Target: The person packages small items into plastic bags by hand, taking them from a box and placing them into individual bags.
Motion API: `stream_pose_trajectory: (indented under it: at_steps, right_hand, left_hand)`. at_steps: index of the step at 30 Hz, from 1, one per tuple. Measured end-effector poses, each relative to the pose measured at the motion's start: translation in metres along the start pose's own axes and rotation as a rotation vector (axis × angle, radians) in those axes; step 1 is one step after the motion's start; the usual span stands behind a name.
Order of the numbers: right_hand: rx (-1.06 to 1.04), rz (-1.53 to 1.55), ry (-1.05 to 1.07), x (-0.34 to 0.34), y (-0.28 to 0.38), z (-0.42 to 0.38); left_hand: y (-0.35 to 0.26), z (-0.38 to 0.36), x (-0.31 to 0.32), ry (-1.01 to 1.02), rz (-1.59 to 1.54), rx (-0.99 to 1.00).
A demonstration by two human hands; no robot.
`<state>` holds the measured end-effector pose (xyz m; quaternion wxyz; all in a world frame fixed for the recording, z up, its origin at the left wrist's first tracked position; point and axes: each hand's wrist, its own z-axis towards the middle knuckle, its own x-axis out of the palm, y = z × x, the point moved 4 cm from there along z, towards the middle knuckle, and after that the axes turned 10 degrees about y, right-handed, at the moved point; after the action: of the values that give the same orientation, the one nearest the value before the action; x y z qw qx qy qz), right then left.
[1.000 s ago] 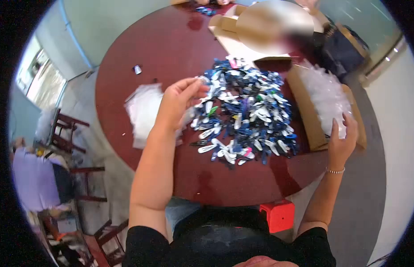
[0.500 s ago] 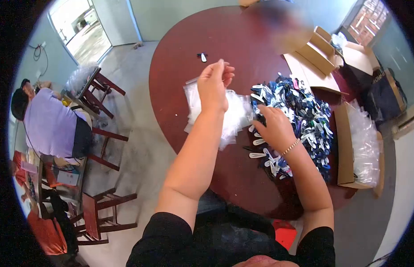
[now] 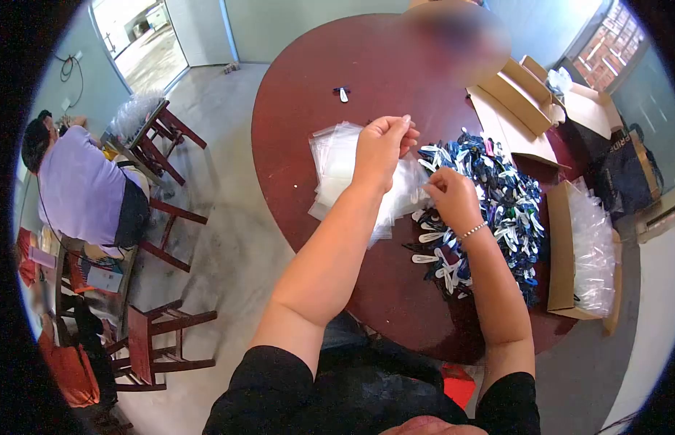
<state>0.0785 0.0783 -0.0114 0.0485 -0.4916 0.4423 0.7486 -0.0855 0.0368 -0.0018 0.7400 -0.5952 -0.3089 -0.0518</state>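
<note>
My left hand [image 3: 383,152] is raised over a stack of clear plastic bags [image 3: 337,156], with the thumb pressed to the fingers. What it pinches, if anything, I cannot make out. Beside the stack's right edge, my right hand [image 3: 453,197], with a beaded bracelet at the wrist, has its thumb and fingertips drawn together. Anything between those fingertips is too small to name. Right next to it spreads a large heap of dark and white snap hair clips [image 3: 510,206]. A single white-and-dark clip [image 3: 342,94] lies apart, farther back on the table.
The round red-brown table [image 3: 301,80] carries open cardboard boxes [image 3: 522,90] at the back right and a box of clear bags [image 3: 593,250] at the right. A blurred person is across the table. Another person [image 3: 84,185] sits at the left, near wooden stools [image 3: 145,348].
My left hand has moved right, closer to my right hand. The fingers of my right hand, spread before, have come together at the edge of the bags. The view has shifted slightly.
</note>
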Motion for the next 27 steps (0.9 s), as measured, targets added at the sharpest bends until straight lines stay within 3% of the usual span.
stream_pose_trajectory:
  at_steps: [4,6,8,10,12,14,20,22,26,27]
  right_hand:
    - [-0.032,0.015,-0.075,-0.028,0.011,-0.008]
    - [-0.027,0.072,-0.078,-0.039,0.011,-0.013]
    - [0.06,0.145,-0.066,-0.046,0.003,-0.015]
    - [0.03,0.143,-0.103,-0.047,-0.012,-0.017]
    - [0.005,0.251,-0.173,-0.048,-0.018,-0.02]
    - [0.055,0.221,-0.121,-0.051,-0.021,-0.025]
    - [-0.016,0.023,-0.152,-0.037,-0.027,-0.026]
    - [-0.026,-0.163,-0.091,-0.032,-0.026,-0.027]
    - [-0.018,-0.099,-0.111,-0.038,-0.023,-0.027]
    - [-0.104,-0.085,-0.274,-0.045,-0.016,-0.028]
  left_hand:
    - [0.011,0.002,0.005,0.089,0.168,-0.01]
    - [0.014,0.001,0.013,0.224,0.396,-0.016]
    - [0.018,-0.002,0.017,0.237,0.436,-0.048]
    - [0.022,-0.005,0.021,0.344,0.508,-0.11]
    - [0.03,-0.002,0.019,0.398,0.494,-0.041]
    - [0.036,-0.001,0.017,0.485,0.616,-0.095]
    - [0.022,-0.001,0.011,0.364,0.826,-0.079]
    - [0.02,0.004,0.0,0.233,0.671,-0.028]
    - [0.013,0.0,0.003,0.187,0.466,-0.027]
    - [0.017,0.002,0.003,0.194,0.42,-0.048]
